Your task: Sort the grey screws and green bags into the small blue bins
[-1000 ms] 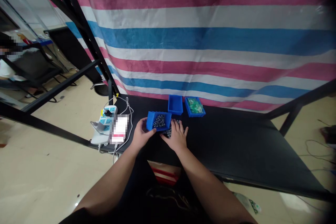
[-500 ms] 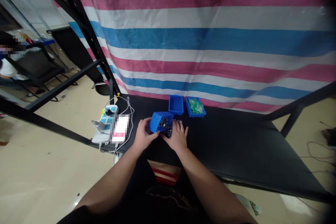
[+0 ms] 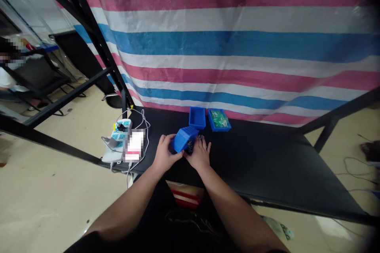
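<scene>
My left hand (image 3: pixel 163 155) grips a blue plastic bin (image 3: pixel 180 139) by its left side, thumb at the near edge. The bin is tipped steeply over to the right. At its mouth sit small dark parts with shiny bits (image 3: pixel 189 148), too small to name. On the right of that mouth my right hand (image 3: pixel 199 155) rests low over the table, fingers stretched and slightly apart, cupped beside the parts. Some parts lie under or behind its fingers, so their number is hidden.
Behind the hands stand a second blue bin (image 3: pixel 197 117) and a blue bin of green-and-white pieces (image 3: pixel 219 119). A white power strip (image 3: pixel 121 138), a phone-like device (image 3: pixel 135 145) and cables occupy the black table's (image 3: pixel 267 162) left end. Striped sheeting (image 3: pixel 222 59) hangs behind. A person sits far left.
My left hand has tipped the bin further to the right, so less of its inside shows. My right hand stays beside the mouth. The whole view has shifted slightly.
</scene>
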Motion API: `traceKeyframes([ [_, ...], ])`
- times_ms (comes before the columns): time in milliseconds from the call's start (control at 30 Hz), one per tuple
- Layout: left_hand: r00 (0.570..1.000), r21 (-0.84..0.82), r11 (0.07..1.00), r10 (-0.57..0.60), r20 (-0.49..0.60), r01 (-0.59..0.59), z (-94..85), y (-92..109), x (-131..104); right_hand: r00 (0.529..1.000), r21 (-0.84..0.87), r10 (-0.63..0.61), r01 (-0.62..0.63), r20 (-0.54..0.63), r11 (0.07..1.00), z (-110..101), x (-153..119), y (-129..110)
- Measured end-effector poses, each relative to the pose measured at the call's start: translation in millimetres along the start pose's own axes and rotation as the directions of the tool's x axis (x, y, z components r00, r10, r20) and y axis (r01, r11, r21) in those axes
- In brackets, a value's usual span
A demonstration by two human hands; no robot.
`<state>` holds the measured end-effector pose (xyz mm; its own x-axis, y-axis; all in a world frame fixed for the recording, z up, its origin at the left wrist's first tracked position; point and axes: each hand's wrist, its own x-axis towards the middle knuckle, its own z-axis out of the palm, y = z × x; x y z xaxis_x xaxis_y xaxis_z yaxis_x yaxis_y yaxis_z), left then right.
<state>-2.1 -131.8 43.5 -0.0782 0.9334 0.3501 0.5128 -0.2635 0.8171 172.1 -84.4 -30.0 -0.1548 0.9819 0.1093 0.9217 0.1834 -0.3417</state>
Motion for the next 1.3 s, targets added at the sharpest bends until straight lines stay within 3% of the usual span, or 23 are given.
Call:
traceKeyframes([
  [733,0.991,0.011,0.996,0.092,0.095,-0.094,-1.4,-0.1,4.8,0.997,0.040,0.021,-0.018,-0.073,0.999,2.2,1.2,2.9],
  [1300,0.990,0.004,0.993,0.117,0.080,-0.118,-10.9,-5.9,25.3,0.989,0.046,-0.017,0.024,-0.147,0.999,5.0,-0.4,3.9],
])
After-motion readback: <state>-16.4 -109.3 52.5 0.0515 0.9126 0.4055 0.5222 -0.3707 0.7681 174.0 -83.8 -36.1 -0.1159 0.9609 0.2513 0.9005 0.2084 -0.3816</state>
